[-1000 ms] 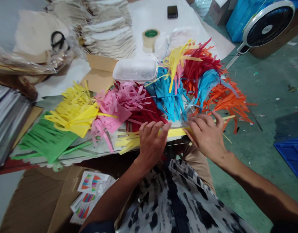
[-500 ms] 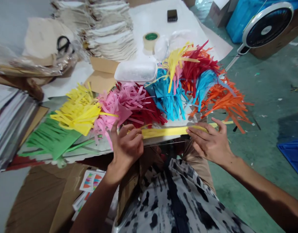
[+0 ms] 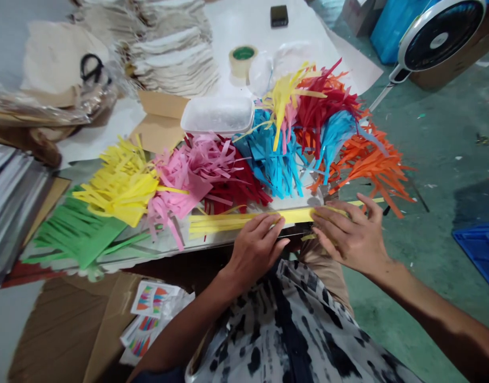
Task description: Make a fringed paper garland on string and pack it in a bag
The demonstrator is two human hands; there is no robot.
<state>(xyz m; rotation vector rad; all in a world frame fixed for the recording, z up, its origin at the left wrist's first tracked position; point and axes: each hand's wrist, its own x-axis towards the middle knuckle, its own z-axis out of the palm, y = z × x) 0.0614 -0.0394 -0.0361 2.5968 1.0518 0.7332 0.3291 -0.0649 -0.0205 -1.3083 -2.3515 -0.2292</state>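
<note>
In the head view, looking down past a black-and-white patterned shirt (image 3: 264,330) at a table (image 3: 144,256) heaped with coloured fringes. Resting the left grip (image 3: 252,247) from above on a yellow fringed strip (image 3: 296,216), with fingers bent together over it and thumb off to one side; unclenched. Resting the right grip (image 3: 356,239) farther along the same strip, with fingertips down on it, thumb spread apart below and outer finger lifted; unclenched too. Finding the strip stretched along the near edge of the table, uncovered between both grips and parting into loose tails at its left end.

Just beyond, from left to right, seeing a green fringe (image 3: 85,234), a yellow fringe (image 3: 120,186) overlapping it, a pink fringe (image 3: 192,159) beside a dark red fringe (image 3: 248,189), then a blue fringe (image 3: 274,159) and an orange fringe (image 3: 376,159). Behind these, noting a clear plastic container (image 3: 218,115), a tape roll (image 3: 243,63) and pale stacked cloth (image 3: 176,58). Off to the right, catching a round fan (image 3: 439,40) above the green floor (image 3: 436,133). Below the table, spotting printed cards (image 3: 149,314) on cardboard (image 3: 65,330).
</note>
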